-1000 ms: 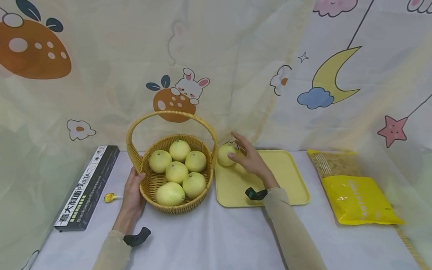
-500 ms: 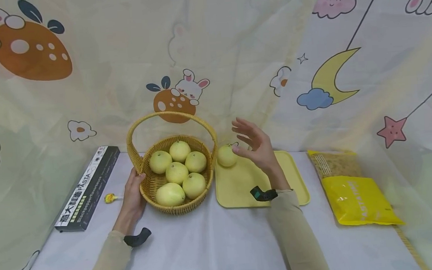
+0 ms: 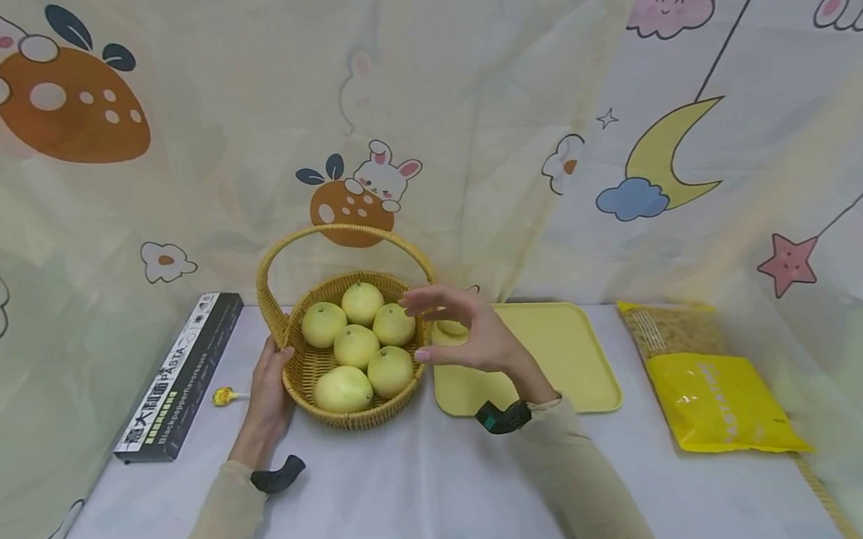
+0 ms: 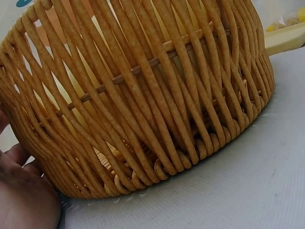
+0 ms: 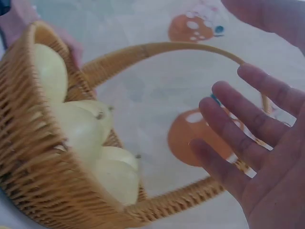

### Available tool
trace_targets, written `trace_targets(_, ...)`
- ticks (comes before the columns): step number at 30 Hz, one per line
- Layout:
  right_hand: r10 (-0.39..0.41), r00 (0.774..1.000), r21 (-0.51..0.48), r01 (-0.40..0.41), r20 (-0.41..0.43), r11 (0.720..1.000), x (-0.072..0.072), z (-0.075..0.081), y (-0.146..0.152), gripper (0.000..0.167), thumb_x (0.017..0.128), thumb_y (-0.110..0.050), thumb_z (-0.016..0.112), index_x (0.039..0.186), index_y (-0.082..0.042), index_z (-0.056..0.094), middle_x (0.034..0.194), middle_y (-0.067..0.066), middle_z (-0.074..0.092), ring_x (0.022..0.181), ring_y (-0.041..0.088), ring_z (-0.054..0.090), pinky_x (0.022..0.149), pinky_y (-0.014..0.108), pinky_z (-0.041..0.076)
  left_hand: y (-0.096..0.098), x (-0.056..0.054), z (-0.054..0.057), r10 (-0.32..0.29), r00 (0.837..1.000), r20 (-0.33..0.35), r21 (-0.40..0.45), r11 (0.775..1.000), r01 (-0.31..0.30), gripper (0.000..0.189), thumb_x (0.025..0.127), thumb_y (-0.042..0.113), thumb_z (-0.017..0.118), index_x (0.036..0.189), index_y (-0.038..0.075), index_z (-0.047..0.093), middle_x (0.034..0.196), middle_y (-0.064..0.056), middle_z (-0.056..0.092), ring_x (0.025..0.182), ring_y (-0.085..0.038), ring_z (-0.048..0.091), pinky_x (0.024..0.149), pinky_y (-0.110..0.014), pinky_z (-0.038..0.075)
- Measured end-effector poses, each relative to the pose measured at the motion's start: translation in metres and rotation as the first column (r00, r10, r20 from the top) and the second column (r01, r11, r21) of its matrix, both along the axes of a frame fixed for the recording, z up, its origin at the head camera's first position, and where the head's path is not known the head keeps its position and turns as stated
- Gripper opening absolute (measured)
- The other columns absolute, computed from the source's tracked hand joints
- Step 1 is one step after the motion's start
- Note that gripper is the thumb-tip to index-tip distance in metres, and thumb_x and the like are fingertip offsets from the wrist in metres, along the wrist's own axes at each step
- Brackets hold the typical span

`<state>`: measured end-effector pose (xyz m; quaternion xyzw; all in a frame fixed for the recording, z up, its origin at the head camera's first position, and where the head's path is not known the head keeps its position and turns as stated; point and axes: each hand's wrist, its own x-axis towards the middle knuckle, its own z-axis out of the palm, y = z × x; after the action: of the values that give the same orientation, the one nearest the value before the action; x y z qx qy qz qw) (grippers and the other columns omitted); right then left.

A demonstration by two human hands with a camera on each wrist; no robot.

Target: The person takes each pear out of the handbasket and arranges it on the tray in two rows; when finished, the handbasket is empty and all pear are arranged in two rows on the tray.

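A round wicker basket (image 3: pixel 364 418) with a tall arched handle stands on the table, holding several pale yellow-green round fruits (image 3: pixel 357 346). My left hand (image 3: pixel 264 401) grips its left side, the thumb at the rim by the handle's foot. In the left wrist view that hand lies against the woven wall (image 4: pixel 157 90). My right hand (image 3: pixel 476 340) hovers by the basket's right rim, holding nothing, its fingers spread and lightly bent. The right wrist view shows its palm (image 5: pixel 281 176) beside the handle. One more fruit (image 3: pixel 450 328) sits at the tray's left back corner, partly hidden behind this hand.
The yellow tray (image 3: pixel 550 353) lies right of the basket. Farther right is a yellow pasta bag (image 3: pixel 719 400). On the left lie a black-and-white pasta box (image 3: pixel 176 379) and a small lollipop (image 3: pixel 224 396). A printed cloth (image 3: pixel 482 132) hangs behind.
My right hand drew up and back from the fruit on the tray, then swung left to the basket's right rim. The left hand has stayed on the basket.
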<state>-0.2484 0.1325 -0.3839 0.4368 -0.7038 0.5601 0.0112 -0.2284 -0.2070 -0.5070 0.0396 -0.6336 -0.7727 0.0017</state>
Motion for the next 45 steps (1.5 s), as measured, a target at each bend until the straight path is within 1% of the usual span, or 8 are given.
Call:
trace_targets(7,-0.031,0.991,0.204,0.057,-0.129,0.977,0.006,-0.016,-0.029,0.068,0.082,-0.024,0.091,0.143,-0.014,0.063,0.145,0.005,0.067,0.134,0.019,0.062,0.108,0.048,0.057,0.000,-0.001,0.000,0.000,1.000,-0.004,0.000,1.000,0.000,0.060,0.113,0.029,0.036,0.169,0.041,0.018,0.179,0.006,0.016,0.165,-0.022,0.018,0.135,-0.039,0.020)
trace_targets(11,-0.030,0.983,0.259,0.077,-0.182,0.963,0.004,-0.026,-0.040,0.068,0.082,-0.028,0.091,0.141,-0.009,0.064,0.142,0.003,0.067,0.134,0.017,0.060,0.111,0.051,0.054,0.000,-0.001,0.000,-0.002,1.000,-0.005,-0.001,1.000,0.002,0.060,0.113,0.028,0.036,0.169,0.041,0.018,0.179,0.006,0.015,0.165,-0.022,0.018,0.135,-0.039,0.020)
trace_targets(14,-0.039,0.983,0.301,0.093,-0.179,0.949,0.003,-0.031,-0.045,0.068,0.082,-0.029,0.091,0.141,-0.006,0.064,0.141,0.006,0.067,0.133,0.018,0.060,0.113,0.050,0.052,0.000,-0.001,0.000,-0.003,1.000,-0.006,0.002,1.000,0.003,0.060,0.113,0.028,0.036,0.170,0.041,0.018,0.179,0.006,0.016,0.165,-0.022,0.018,0.135,-0.038,0.021)
trace_targets(21,-0.120,0.977,0.464,0.191,-0.178,0.865,0.005,-0.038,-0.049,0.073,0.081,-0.035,0.087,0.145,-0.014,0.061,0.150,0.005,0.059,0.145,0.023,0.050,0.122,0.050,0.043,0.000,0.000,0.000,-0.002,1.000,-0.006,-0.001,1.000,0.002,0.061,0.114,0.028,0.036,0.170,0.040,0.017,0.179,0.006,0.014,0.165,-0.021,0.017,0.135,-0.038,0.019)
trace_targets(25,-0.149,0.971,0.520,0.226,-0.185,0.824,0.005,-0.039,-0.052,0.077,0.081,-0.037,0.086,0.148,-0.013,0.058,0.152,0.008,0.058,0.145,0.025,0.051,0.121,0.050,0.045,0.000,0.000,0.001,-0.002,1.000,-0.001,-0.008,1.000,0.002,0.061,0.113,0.029,0.036,0.170,0.041,0.017,0.179,0.006,0.015,0.166,-0.021,0.017,0.136,-0.039,0.019)
trace_targets(33,-0.200,0.966,0.561,0.260,-0.166,0.786,0.004,-0.043,-0.058,0.073,0.081,-0.038,0.088,0.142,-0.007,0.061,0.139,0.011,0.067,0.131,0.026,0.061,0.113,0.045,0.052,0.000,0.000,0.000,-0.003,1.000,-0.004,-0.015,1.000,0.003,0.060,0.113,0.029,0.035,0.170,0.040,0.018,0.179,0.006,0.016,0.165,-0.021,0.018,0.135,-0.039,0.020)
trace_targets(39,-0.241,0.949,0.605,0.315,-0.203,0.731,0.007,-0.045,-0.063,0.054,0.081,-0.036,0.086,0.127,-0.013,0.068,0.128,0.003,0.071,0.122,0.023,0.064,0.106,0.041,0.055,0.000,-0.001,0.001,0.000,1.000,-0.002,0.007,1.000,0.000,0.060,0.113,0.029,0.036,0.170,0.040,0.018,0.179,0.007,0.015,0.165,-0.021,0.018,0.136,-0.039,0.019)
trace_targets(45,-0.259,0.946,0.655,0.322,-0.195,0.684,0.010,-0.038,-0.069,0.052,0.079,-0.031,0.086,0.125,-0.014,0.069,0.128,0.004,0.072,0.120,0.023,0.064,0.102,0.040,0.056,0.000,-0.001,0.000,0.003,1.000,0.004,-0.002,1.000,-0.003,0.060,0.114,0.028,0.035,0.170,0.040,0.018,0.179,0.007,0.016,0.165,-0.020,0.020,0.135,-0.038,0.021)
